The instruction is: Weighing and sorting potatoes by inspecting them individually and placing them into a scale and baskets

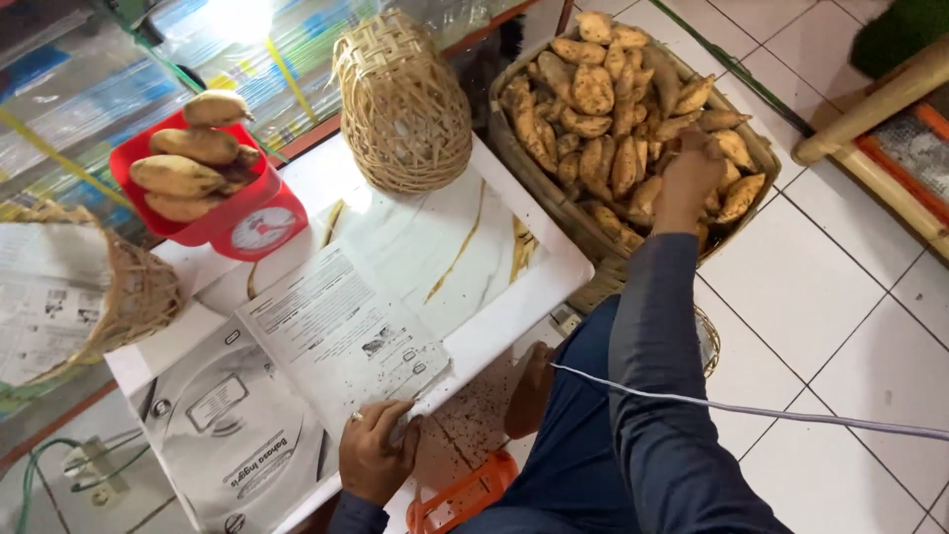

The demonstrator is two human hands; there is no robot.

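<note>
My right hand [687,178] reaches into a wide woven basket [529,168] heaped with tan sweet potatoes [593,89]; its fingers close on one sweet potato near the right side of the heap. My left hand [376,450] rests at the near edge of a low white table [494,316], fingers curled on the corner of a sheet of newspaper [341,336]. A red kitchen scale [252,222] at the table's far left carries several sweet potatoes [183,163] in its tray.
A domed woven basket [403,104] stands upturned on the table's far side. A paper-lined woven basket [129,292] sits at the left. An orange plastic object [460,499] lies by my knee. A thin white cord [771,413] crosses my right sleeve. White floor tiles [840,326] lie to the right.
</note>
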